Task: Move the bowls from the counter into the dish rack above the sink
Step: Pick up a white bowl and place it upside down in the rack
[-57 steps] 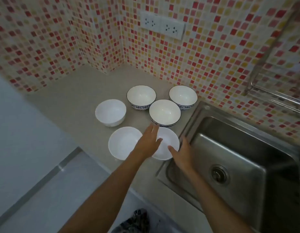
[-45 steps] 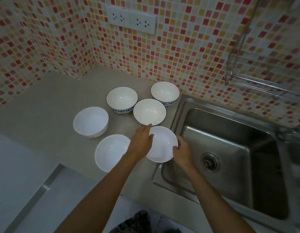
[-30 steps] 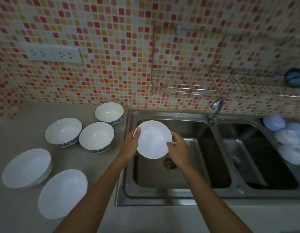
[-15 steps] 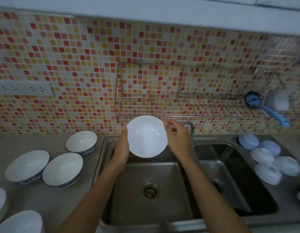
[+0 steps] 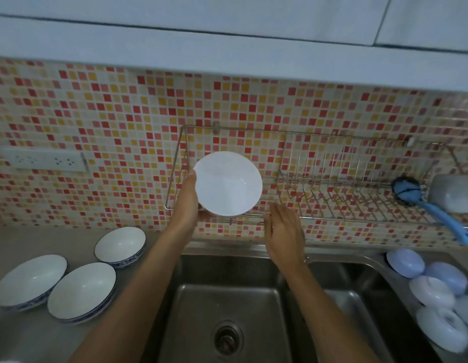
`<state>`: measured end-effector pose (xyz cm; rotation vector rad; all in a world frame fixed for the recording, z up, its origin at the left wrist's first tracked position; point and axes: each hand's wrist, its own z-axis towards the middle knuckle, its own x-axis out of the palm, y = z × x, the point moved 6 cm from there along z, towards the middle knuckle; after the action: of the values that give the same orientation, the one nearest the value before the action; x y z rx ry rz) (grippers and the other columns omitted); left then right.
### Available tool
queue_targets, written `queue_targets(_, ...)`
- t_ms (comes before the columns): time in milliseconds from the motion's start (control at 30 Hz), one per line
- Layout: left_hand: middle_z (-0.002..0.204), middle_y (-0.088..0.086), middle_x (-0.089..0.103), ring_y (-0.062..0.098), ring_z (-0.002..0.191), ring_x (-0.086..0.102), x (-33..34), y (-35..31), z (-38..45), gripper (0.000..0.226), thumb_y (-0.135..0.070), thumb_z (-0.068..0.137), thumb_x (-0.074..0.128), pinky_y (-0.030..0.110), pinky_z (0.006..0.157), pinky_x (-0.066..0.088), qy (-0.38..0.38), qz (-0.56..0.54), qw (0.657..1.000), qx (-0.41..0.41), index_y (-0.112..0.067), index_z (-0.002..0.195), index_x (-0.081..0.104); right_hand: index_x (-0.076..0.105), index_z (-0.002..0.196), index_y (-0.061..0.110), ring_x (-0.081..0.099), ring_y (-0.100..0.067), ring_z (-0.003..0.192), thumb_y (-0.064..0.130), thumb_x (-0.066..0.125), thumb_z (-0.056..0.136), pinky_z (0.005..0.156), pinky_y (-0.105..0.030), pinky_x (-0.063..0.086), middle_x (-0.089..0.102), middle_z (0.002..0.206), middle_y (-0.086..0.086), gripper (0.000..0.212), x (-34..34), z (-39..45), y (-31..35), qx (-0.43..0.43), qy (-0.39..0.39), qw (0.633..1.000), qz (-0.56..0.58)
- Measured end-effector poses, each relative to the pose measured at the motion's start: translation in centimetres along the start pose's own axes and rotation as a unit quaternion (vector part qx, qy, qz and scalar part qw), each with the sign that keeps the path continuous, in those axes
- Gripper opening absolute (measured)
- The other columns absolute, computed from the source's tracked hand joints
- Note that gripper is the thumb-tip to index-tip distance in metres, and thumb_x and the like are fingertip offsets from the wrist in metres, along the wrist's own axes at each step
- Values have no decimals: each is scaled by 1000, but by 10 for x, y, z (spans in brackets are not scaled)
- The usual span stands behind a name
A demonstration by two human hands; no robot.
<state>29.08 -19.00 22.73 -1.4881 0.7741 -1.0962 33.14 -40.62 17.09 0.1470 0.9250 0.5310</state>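
Steel comes first: the double stainless sink (image 5: 227, 305) fills the near ground, its round drain (image 5: 228, 337) at 6 o'clock, with both bare forearms reaching over it. At 8 o'clock, on the grey counter (image 5: 23, 336), sit three white bowls with blue-patterned rims: one (image 5: 30, 280) at the far left, one (image 5: 81, 291) touching it, and a third (image 5: 119, 246) just behind, nearer the wall. At 4 o'clock, by the right basin's edge, lies a cluster of pale blue and white round plastic pieces (image 5: 434, 294), at least five; their edges blur together, so I cannot count them exactly.

Farther up, the right hand (image 5: 284, 235) hangs open, fingers spread and flat, holding nothing, just below the rack's front rail. The left hand (image 5: 187, 203) grips the plain white round bowl (image 5: 227, 183) by its left rim, thumb on the edge and fingers hidden underneath. That bowl is tilted, its inside facing the room, raised in front of the left section of the wire dish rack (image 5: 319, 179), near 12 o'clock. Whether it touches the wires I cannot tell.

On the rack, the slotted right part stands bare of dishes; at 2 o'clock a blue-handled dish brush (image 5: 426, 205) leans over the front rail beside a grey cup-like container (image 5: 451, 193). Behind everything runs the red, orange and cream mosaic wall (image 5: 117, 121), with one white outlet strip (image 5: 44, 159) at 9 o'clock.
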Motion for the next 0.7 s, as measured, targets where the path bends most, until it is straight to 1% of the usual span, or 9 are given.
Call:
queue_targets(67,122,0,51,24,108,56,14,-11,15,39,-56,94,34,37,79,57,1,72,997,34,-34,125,42,63,125,6,59,-28,121,35,36,100,110,-41,30,65,126,-11,46,2,-3,-1,-6,-40,999,-8)
queue_targets(167,130,1,49,26,114,53,40,-18,36,53,-52,93,42,34,77,54,34,172,981,79,-27,139,35,62,125,4,59,-27,122,37,28,102,110,-47,39,64,127,-12,53,7,-3,-1,-2,-63,998,5)
queue_targets(233,131,0,46,21,116,51,59,-20,44,62,-44,91,54,31,83,49,63,204,971,106,-25,144,28,60,127,3,55,-27,126,38,24,103,110,-49,39,62,130,-12,56,10,-4,-2,-6,-68,998,10)
queue_targets(300,140,1,42,19,123,46,75,-15,49,79,-37,84,67,29,91,43,93,237,958,133,-27,148,20,59,128,2,54,-27,126,35,27,102,109,-50,39,61,132,-13,52,12,-4,-2,-17,-77,997,9)
queue_targets(333,144,2,39,19,126,43,82,-12,50,85,-35,81,71,28,94,41,105,269,945,156,-27,148,19,59,127,2,55,-27,125,32,31,101,109,-49,40,61,131,-13,49,11,-4,-2,-24,-87,996,5)
queue_targets(400,147,4,37,18,130,38,94,-1,51,92,-34,76,76,29,100,37,124,347,905,213,-25,149,21,61,124,1,58,-27,123,28,36,99,110,-47,39,63,128,-14,44,11,-4,-3,-36,-109,993,-1)
queue_targets(500,142,6,43,23,128,37,105,19,55,91,-33,70,81,37,107,33,150,433,847,270,-23,146,31,62,124,1,57,-26,124,25,39,99,114,-43,33,63,128,-14,41,13,-5,-5,-52,-136,989,3)
queue_targets(600,141,6,45,26,127,38,112,33,58,86,-34,67,83,40,107,34,175,510,787,300,-22,141,40,62,124,1,56,-25,125,23,43,99,114,-42,32,63,128,-14,38,14,-7,-6,-63,-155,986,11)
queue_targets(700,144,5,42,27,128,35,115,39,62,86,-33,66,83,44,109,33,185,549,756,306,-21,140,41,63,122,1,58,-26,122,21,46,97,112,-44,37,64,126,-14,36,16,-7,-6,-66,-167,984,16)
